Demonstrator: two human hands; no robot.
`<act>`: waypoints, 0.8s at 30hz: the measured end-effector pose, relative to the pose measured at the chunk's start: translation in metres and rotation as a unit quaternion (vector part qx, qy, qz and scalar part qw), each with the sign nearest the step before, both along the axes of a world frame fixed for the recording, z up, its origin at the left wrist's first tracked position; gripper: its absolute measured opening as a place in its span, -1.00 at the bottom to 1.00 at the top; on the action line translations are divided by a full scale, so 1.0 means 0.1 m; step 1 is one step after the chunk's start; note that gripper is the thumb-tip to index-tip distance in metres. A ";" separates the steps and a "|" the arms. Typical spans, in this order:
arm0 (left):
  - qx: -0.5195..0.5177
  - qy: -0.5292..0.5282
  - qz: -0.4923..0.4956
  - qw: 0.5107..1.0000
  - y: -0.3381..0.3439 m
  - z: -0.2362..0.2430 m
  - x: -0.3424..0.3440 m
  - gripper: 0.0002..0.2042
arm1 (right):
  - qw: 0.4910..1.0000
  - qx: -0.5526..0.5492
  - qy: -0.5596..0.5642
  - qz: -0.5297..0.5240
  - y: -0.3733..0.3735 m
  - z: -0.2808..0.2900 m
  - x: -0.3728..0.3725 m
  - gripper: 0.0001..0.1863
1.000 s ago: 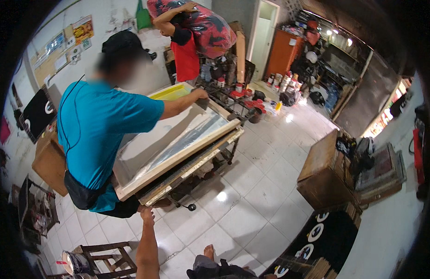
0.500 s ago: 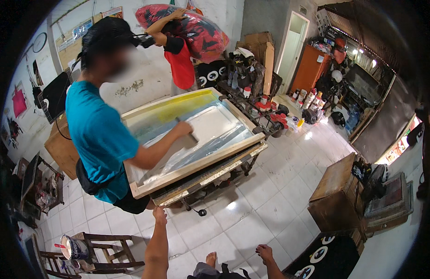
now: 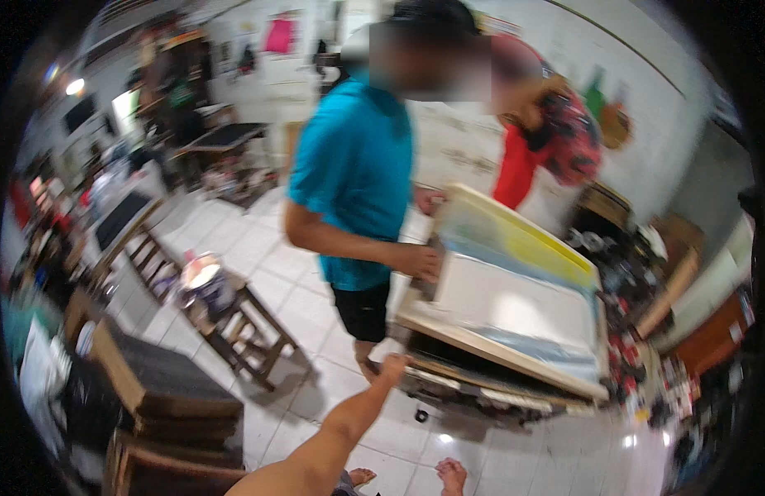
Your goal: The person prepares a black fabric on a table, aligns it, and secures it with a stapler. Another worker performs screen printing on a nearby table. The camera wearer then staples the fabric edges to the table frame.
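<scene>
Our left hand (image 3: 395, 365) touches the near left corner of the desk (image 3: 449, 384), just below the frame (image 3: 498, 345); whether its grip is closed, we cannot tell. Our right hand (image 3: 451, 477), blurred, hangs empty before the frame, fingers seemingly loose. The frame sits tilted over the desk, a dark gap beneath. We judge the work partway: white covers the frame's middle, but it does not yet lie flat. A teal-shirted co-worker (image 3: 358, 157) blocks the frame's left end; behind it stands a red-shirted co-worker (image 3: 515, 169) with a bundle (image 3: 571, 136). Left of the frame, a stool (image 3: 228, 329) bears a bucket (image 3: 207, 285).
</scene>
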State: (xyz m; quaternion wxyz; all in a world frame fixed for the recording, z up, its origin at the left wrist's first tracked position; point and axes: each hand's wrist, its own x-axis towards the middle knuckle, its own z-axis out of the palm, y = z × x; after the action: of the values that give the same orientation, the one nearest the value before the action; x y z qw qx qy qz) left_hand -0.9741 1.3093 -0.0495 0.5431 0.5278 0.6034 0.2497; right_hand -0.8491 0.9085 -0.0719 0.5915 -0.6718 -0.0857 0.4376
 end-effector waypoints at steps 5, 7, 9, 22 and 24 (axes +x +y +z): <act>0.086 0.061 -0.050 0.993 -0.33 -0.18 -0.02 -0.73 | 0.985 0.089 0.132 -0.073 1.33 0.30 0.64 -0.77; 0.243 0.212 -0.263 0.909 -0.56 -0.38 -0.08 -0.71 | 0.943 0.166 0.251 -0.141 1.66 0.51 0.89 -0.65; 0.306 0.239 -0.294 0.873 -0.97 -0.49 -0.16 -0.61 | 0.924 0.205 0.284 -0.152 1.78 0.63 1.03 -0.67; 0.152 0.045 -0.175 0.972 -1.96 1.33 -2.05 -0.81 | 0.928 0.271 0.196 -0.163 -1.02 0.01 0.84 -0.61; 0.161 0.043 -0.177 0.970 -2.30 1.59 -2.32 -0.83 | 0.943 0.094 -0.305 -0.098 -1.85 0.12 0.33 -0.56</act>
State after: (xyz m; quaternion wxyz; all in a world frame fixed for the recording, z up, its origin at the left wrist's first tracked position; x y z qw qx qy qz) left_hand -1.2064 1.0793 0.1097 0.4598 0.7173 0.4748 0.2205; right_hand -0.8157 0.7238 -0.0598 0.6376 -0.7192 -0.2367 0.1422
